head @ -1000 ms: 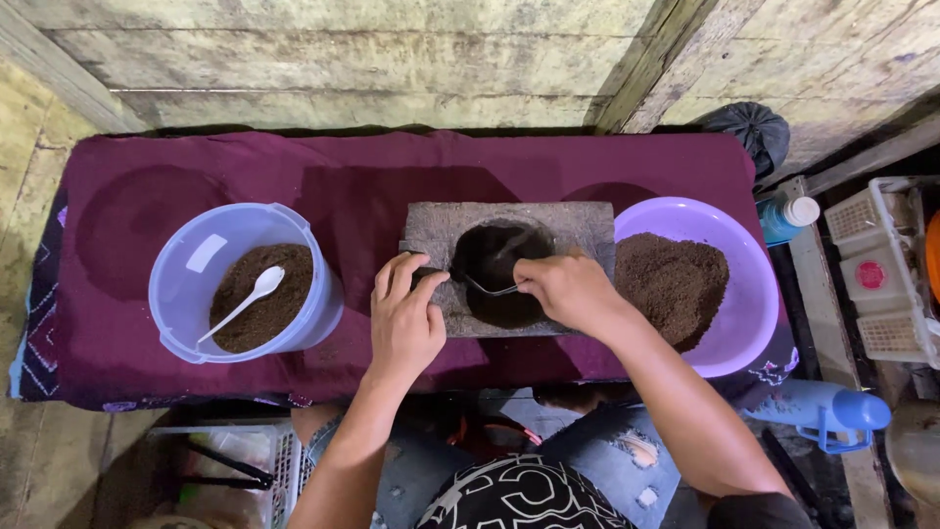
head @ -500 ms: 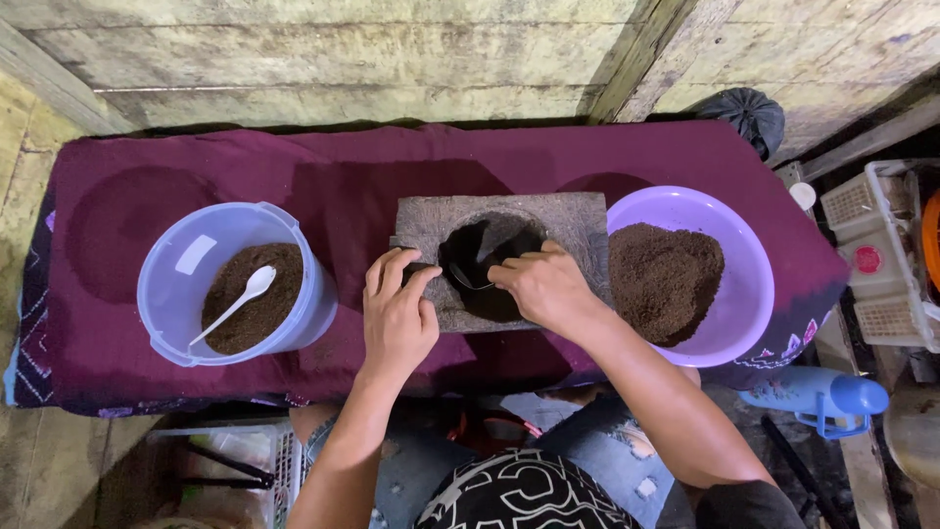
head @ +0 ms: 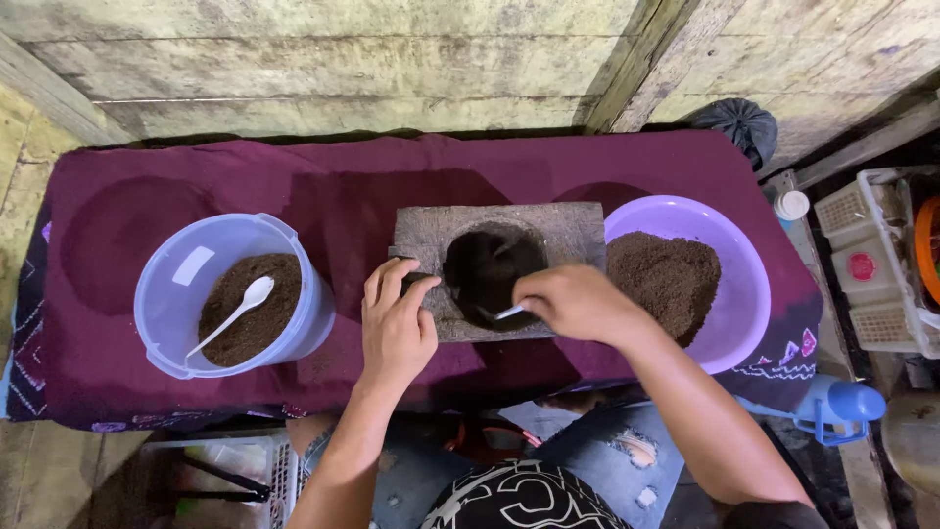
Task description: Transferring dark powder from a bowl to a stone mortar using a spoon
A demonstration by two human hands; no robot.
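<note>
- Left hand: fingers curled over the near-left edge of the stone block, gripping it, as I read it, to steady it. Nothing else in this hand.
- Right hand: closed on the handle of a small spoon; the bowl end points into the pit in the middle of the block. I cannot see how much the spoon carries.
- Block sits mid-table on the maroon cloth, between the two containers, touching or just beside the purple basin on its right.
- Pit looks dark, lined or part-filled with brown powder; its level is hard to judge from above.
- Basin: holds a broad heap of the same brown powder, piled toward the block side.
- Blue tub, left, well apart from the block: part-filled with powder, a white spoon lying in it, untouched.
- Progress, my judgement: work in the pit is under way, with powder in all three vessels. The heap in the basin is large, so plenty of material appears left; I cannot tell which way powder is travelling.
- Surroundings: wooden wall behind, a blue jug and a white crate off the right end.
</note>
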